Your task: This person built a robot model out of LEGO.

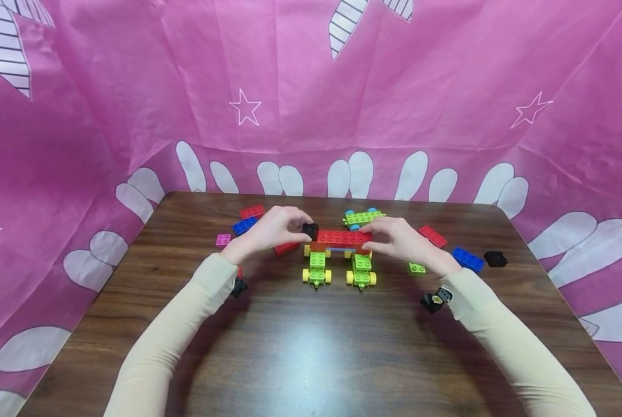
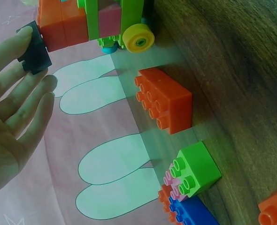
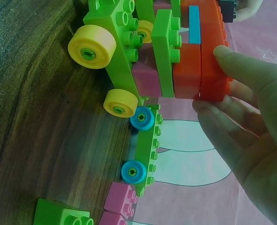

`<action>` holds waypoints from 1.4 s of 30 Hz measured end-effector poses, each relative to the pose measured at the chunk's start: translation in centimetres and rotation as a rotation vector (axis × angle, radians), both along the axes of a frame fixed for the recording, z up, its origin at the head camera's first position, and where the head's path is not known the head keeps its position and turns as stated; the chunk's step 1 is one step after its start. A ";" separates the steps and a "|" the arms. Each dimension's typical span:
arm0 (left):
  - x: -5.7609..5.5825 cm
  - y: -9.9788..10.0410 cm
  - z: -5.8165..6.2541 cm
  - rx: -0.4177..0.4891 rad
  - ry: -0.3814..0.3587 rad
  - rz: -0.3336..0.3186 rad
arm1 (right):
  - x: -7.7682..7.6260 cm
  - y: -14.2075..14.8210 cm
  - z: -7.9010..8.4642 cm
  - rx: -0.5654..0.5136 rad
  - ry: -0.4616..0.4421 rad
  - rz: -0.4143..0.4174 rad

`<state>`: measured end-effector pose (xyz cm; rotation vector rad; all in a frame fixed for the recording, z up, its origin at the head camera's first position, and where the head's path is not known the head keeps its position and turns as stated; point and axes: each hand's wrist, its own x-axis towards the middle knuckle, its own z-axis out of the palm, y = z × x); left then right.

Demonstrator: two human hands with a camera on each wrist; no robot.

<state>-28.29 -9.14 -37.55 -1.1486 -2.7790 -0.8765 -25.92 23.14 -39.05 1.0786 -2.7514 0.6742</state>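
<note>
Two green wheeled bases (image 1: pixel 317 267) with yellow wheels stand side by side at mid-table, bridged by stacked bricks. Across the top runs a long red brick layer (image 1: pixel 342 237), with a blue piece (image 3: pixel 194 24) beneath it. My left hand (image 1: pixel 274 229) pinches a black brick (image 2: pixel 35 49) between thumb and fingers at the left end of the red layer. Whether the black brick is joined to it, I cannot tell. At the other end, my right hand (image 1: pixel 399 238) grips the red brick (image 3: pixel 212 65), thumb on one side and fingers on the other.
Behind the build sits a green base with blue wheels (image 1: pixel 363 218). Right of it lie a red brick (image 1: pixel 433 236), a blue brick (image 1: pixel 467 260) and a black brick (image 1: pixel 496 258). To the left are a pink brick (image 1: pixel 223 239), a blue brick (image 1: pixel 245 225) and red bricks (image 1: pixel 252 212).
</note>
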 end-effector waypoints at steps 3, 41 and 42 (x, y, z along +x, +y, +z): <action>0.1 0.1 -0.1 -0.001 0.007 0.004 | 0.1 0.0 0.0 -0.002 0.001 0.002; 1.2 1.5 1.0 -0.223 0.112 0.083 | 0.2 -0.1 -0.3 -0.020 0.011 -0.029; 1.2 1.5 1.0 -0.222 0.115 0.082 | 0.2 -0.1 -0.3 -0.019 0.006 -0.033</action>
